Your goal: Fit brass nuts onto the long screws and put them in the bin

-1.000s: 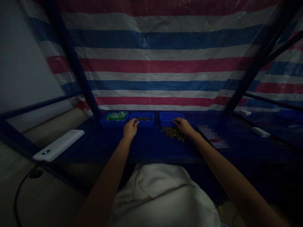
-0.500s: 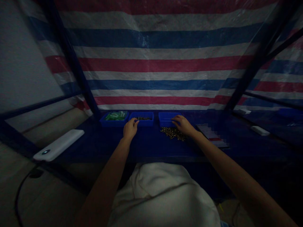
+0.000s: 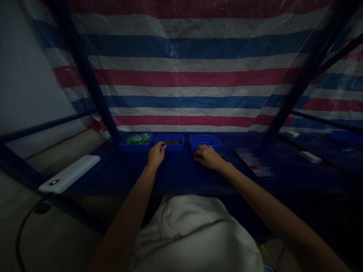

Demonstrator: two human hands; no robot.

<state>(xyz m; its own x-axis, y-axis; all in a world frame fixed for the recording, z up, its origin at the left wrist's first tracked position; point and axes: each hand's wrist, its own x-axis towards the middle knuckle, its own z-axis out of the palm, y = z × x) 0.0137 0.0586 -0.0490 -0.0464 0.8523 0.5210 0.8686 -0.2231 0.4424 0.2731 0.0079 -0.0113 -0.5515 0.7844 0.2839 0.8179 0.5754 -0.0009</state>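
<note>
Three shallow blue trays stand in a row at the back of a dark blue bench. The left tray [image 3: 136,144] holds green and white pieces, the middle tray [image 3: 170,144] holds small dark metal parts, and the right tray [image 3: 205,141] looks bare. My left hand [image 3: 156,155] rests curled at the front left corner of the middle tray, fingers pinched on something I cannot make out. My right hand [image 3: 208,156] lies palm down over a pile of small brassy metal parts [image 3: 222,156], hiding most of it, fingers bent toward the pile.
A white power bank [image 3: 69,174] lies at the bench's left edge with a cable [image 3: 27,223] below. A card or phone [image 3: 253,163] lies right of the pile. Dark metal frame posts [image 3: 90,81] flank a striped tarp [image 3: 187,71]. White small items [image 3: 309,156] sit far right.
My right hand has come back from the right tray's front edge and down to the left onto the pile of brassy parts. My left hand has stayed at the middle tray.
</note>
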